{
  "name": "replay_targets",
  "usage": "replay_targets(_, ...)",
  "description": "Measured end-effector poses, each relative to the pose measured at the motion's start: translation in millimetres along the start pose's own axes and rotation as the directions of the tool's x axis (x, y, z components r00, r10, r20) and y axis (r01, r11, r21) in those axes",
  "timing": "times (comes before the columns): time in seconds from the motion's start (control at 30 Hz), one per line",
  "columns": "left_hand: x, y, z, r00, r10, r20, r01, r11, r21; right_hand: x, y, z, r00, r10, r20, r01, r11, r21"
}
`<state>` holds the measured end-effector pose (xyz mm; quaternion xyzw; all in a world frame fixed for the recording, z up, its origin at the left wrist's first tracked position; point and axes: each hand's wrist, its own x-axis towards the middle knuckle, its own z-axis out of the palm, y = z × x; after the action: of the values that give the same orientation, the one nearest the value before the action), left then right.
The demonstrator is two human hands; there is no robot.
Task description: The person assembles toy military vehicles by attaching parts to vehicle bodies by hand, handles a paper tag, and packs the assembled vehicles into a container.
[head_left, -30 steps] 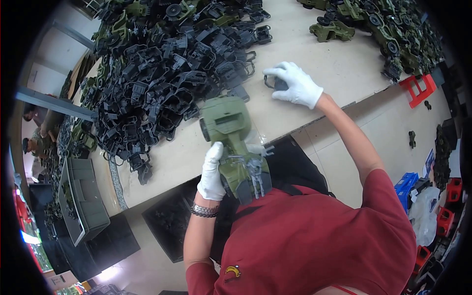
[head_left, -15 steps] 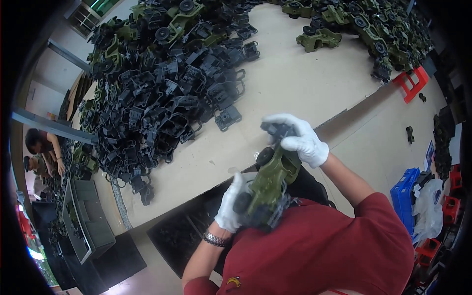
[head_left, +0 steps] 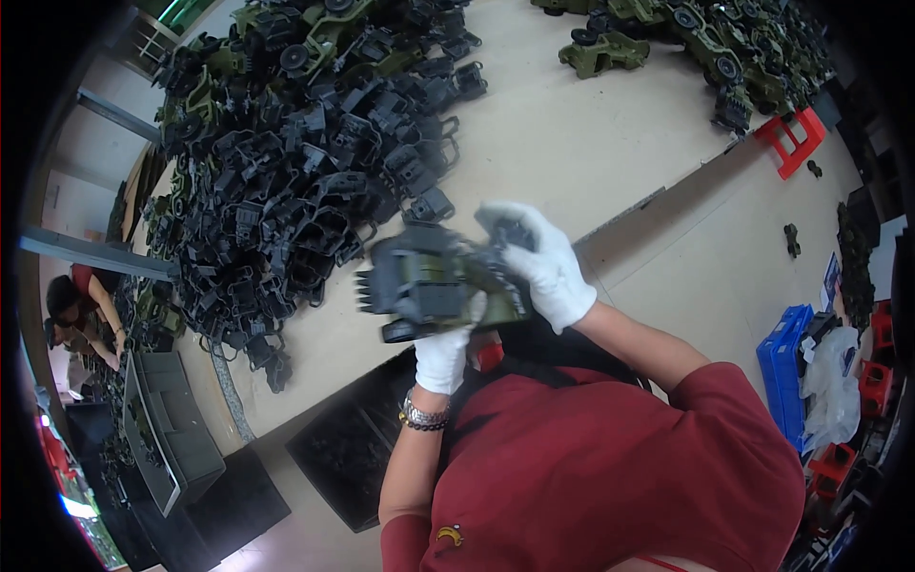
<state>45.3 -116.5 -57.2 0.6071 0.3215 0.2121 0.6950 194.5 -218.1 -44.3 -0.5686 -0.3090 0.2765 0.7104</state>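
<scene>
A green and dark grey toy jeep (head_left: 434,286) is up in front of me at the table's near edge, slightly blurred. My left hand (head_left: 444,360), in a white glove, grips it from below, fingers closed. At the jeep's right end my right hand (head_left: 551,272), also gloved, is closed round a dark grey plastic part (head_left: 507,234). Its palm hides much of that part, and I cannot tell whether the part is joined to the jeep. Just beyond, a large heap of dark grey plastic parts (head_left: 286,191) covers the left of the table.
More green toy jeeps (head_left: 705,43) are piled at the far right of the table (head_left: 534,124). A dark bin (head_left: 348,453) stands below the near edge. On the right are a red stool (head_left: 793,143) and a blue crate (head_left: 784,367). Another person (head_left: 86,305) works at far left.
The jeep has swung up and left over the table edge and turned, showing its dark grey side. My left hand rose with it. My right hand shifted slightly left.
</scene>
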Motion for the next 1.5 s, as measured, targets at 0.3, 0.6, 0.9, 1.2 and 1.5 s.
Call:
replay_targets(0.3, 7, 5, -7, 0.963, 0.243, -0.114, -0.268, 0.858, -0.439, 6, -24, -25, 0.881, -0.305, 0.362, 0.408, 0.877, -0.254)
replay_targets(0.6, 2, 8, -2, 0.970, 0.238, -0.054, -0.229, 0.813, -0.535, -3, -15, -15, 0.849, -0.410, 0.334, 0.507, 0.810, -0.296)
replay_targets(0.9, -4, 17, -3, 0.969, 0.242, -0.050, -0.232, 0.821, -0.521, -2, -10, -18, 0.784, -0.418, 0.458, 0.556, 0.802, -0.219)
replay_targets(1.2, -5, 25, -3, 0.952, 0.291, -0.090, -0.304, 0.886, -0.350, 4, -10, -18, 0.722, -0.493, 0.486, 0.638, 0.746, -0.189)
replay_targets(1.5, 6, 48, 11, 0.986, 0.100, -0.136, -0.169, 0.651, -0.740, 26, -43, -2, 0.649, -0.545, 0.531, 0.737, 0.624, -0.260)
